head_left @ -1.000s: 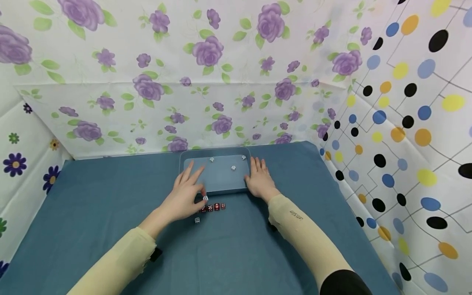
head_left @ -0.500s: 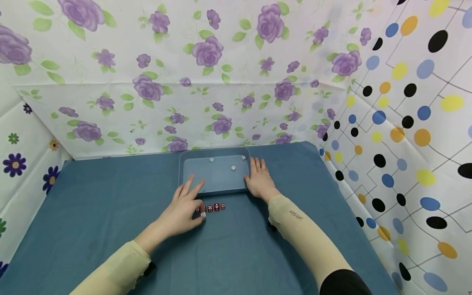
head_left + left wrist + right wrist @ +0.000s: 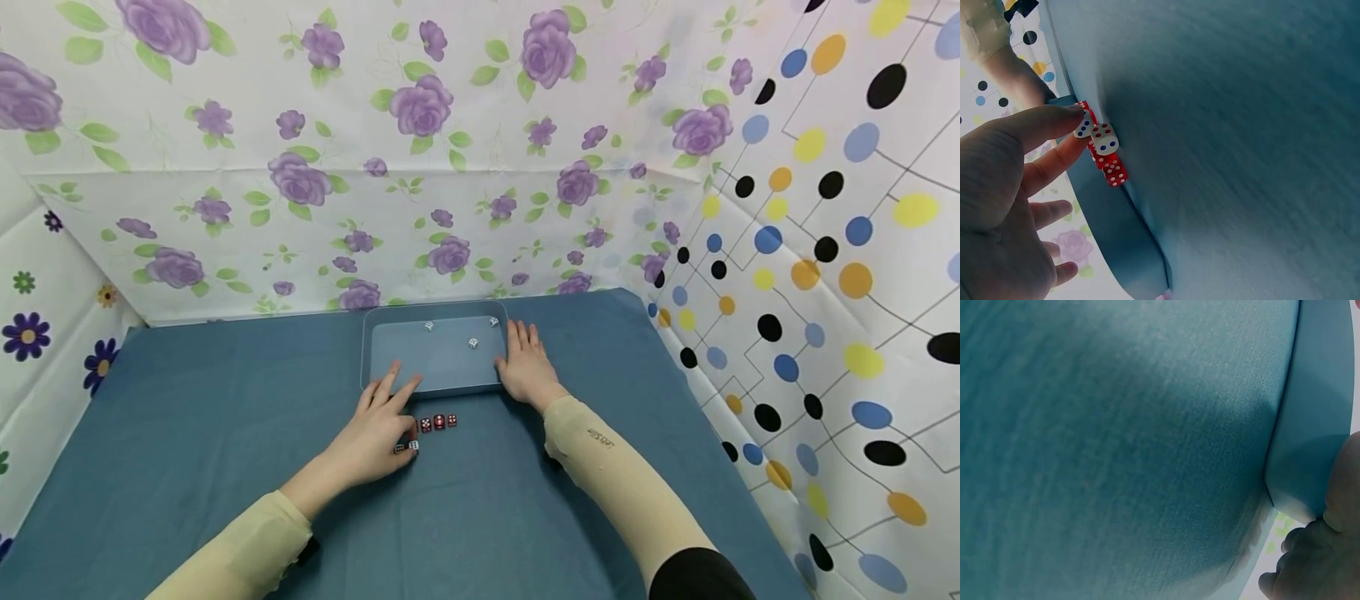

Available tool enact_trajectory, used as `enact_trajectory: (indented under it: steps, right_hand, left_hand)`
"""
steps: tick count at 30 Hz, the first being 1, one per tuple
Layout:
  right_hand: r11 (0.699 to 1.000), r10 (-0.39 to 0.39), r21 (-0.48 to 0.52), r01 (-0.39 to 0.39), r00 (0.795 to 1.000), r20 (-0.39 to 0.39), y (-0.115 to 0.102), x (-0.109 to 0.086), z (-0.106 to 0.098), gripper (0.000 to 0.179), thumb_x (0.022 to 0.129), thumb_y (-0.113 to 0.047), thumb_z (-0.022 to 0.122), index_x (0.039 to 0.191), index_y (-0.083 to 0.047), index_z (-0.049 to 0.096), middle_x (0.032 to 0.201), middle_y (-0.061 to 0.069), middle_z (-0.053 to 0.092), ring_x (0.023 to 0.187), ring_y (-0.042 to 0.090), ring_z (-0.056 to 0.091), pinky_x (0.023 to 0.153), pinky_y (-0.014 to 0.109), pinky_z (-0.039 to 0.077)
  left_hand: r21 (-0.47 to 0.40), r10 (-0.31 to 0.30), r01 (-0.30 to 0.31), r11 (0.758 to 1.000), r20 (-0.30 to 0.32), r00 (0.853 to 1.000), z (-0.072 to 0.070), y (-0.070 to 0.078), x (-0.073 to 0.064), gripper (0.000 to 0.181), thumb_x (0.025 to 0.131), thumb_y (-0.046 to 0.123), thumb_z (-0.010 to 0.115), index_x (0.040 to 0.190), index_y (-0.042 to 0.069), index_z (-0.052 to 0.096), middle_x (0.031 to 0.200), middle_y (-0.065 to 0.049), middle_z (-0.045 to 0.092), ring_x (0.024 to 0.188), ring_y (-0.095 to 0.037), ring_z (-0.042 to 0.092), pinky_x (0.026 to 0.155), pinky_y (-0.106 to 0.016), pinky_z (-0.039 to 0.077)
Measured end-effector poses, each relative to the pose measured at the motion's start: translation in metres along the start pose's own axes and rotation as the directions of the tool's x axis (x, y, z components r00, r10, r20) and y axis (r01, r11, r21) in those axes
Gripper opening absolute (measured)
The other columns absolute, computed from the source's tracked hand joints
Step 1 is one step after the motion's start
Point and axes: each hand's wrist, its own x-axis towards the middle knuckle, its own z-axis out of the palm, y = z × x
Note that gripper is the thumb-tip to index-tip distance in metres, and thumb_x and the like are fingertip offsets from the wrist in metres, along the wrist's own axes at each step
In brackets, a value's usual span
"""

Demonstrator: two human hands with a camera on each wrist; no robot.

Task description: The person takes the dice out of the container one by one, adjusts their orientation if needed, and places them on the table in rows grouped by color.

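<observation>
Thumb and index finger of my left hand (image 3: 367, 437) pinch a white die (image 3: 1083, 127), low over the cloth in front of the tray. Right beside it sits a second white die (image 3: 1105, 139) with red and blue pips. Behind these lies a row of red dice (image 3: 439, 422), partly covered by the left fingers in the head view. My right hand (image 3: 527, 367) rests against the right side of the blue tray (image 3: 457, 391), its fingers straight along the wall. Three white dice lie apart inside the tray, one of them (image 3: 473, 342) near its middle.
A blue-green cloth (image 3: 480, 517) covers the table. Behind the tray rises a flowered backdrop (image 3: 450, 208), and a dotted sheet (image 3: 817, 333) hangs along the right side.
My left hand has drawn back from the tray's front edge towards me, bringing the pinched white die down beside the other white die. The right hand stays at the tray.
</observation>
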Motion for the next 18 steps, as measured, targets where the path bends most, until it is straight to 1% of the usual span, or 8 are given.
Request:
enact_trajectory:
  steps: [5, 9, 13, 18]
  right_hand:
    - [1.000, -0.004, -0.009, 0.004, 1.000, -0.010, -0.0009, -0.0023, -0.0017, 0.076, 0.117, -0.038, 0.042, 0.172, -0.007, 0.000, 0.179, 0.018, 0.003, 0.164, 0.038, -0.003, 0.131, 0.052, 0.009]
    - [1.000, -0.008, -0.013, 0.008, 1.000, -0.017, -0.0009, -0.0020, -0.0016, 0.077, 0.116, -0.039, 0.044, 0.172, -0.007, 0.002, 0.179, 0.018, 0.005, 0.165, 0.038, -0.002, 0.131, 0.052, 0.011]
    - [1.000, -0.012, -0.011, 0.012, 1.000, -0.019, 0.0000, -0.0003, -0.0007, 0.077, 0.116, -0.039, 0.045, 0.172, -0.007, 0.002, 0.179, 0.018, 0.005, 0.164, 0.038, -0.002, 0.131, 0.052, 0.011]
    - [1.000, -0.007, -0.012, 0.007, 1.000, -0.022, 0.0009, 0.0001, -0.0003, 0.077, 0.116, -0.038, 0.045, 0.172, -0.007, 0.003, 0.179, 0.018, 0.006, 0.165, 0.038, -0.002, 0.131, 0.052, 0.011]
  left_hand:
    - [0.020, 0.013, -0.013, 1.000, 0.006, 1.000, 0.0021, 0.0001, 0.0014, 0.018, 0.083, 0.028, 0.094, 0.082, 0.024, 0.077, 0.168, -0.021, 0.039, 0.161, -0.051, 0.006, 0.119, -0.073, 0.025]
    - [0.025, 0.012, -0.012, 1.000, 0.013, 1.000, 0.0041, 0.0005, 0.0020, 0.018, 0.082, 0.028, 0.094, 0.081, 0.025, 0.077, 0.168, -0.021, 0.038, 0.161, -0.051, 0.005, 0.120, -0.073, 0.025]
    - [0.034, 0.009, -0.009, 0.999, 0.008, 1.000, 0.0053, 0.0006, 0.0023, 0.019, 0.081, 0.027, 0.095, 0.080, 0.027, 0.076, 0.168, -0.021, 0.039, 0.161, -0.052, 0.009, 0.120, -0.073, 0.026]
    - [0.043, 0.003, -0.003, 0.999, 0.011, 1.000, 0.0054, 0.0010, 0.0029, 0.020, 0.081, 0.027, 0.095, 0.079, 0.027, 0.075, 0.167, -0.021, 0.040, 0.160, -0.052, 0.010, 0.120, -0.072, 0.026]
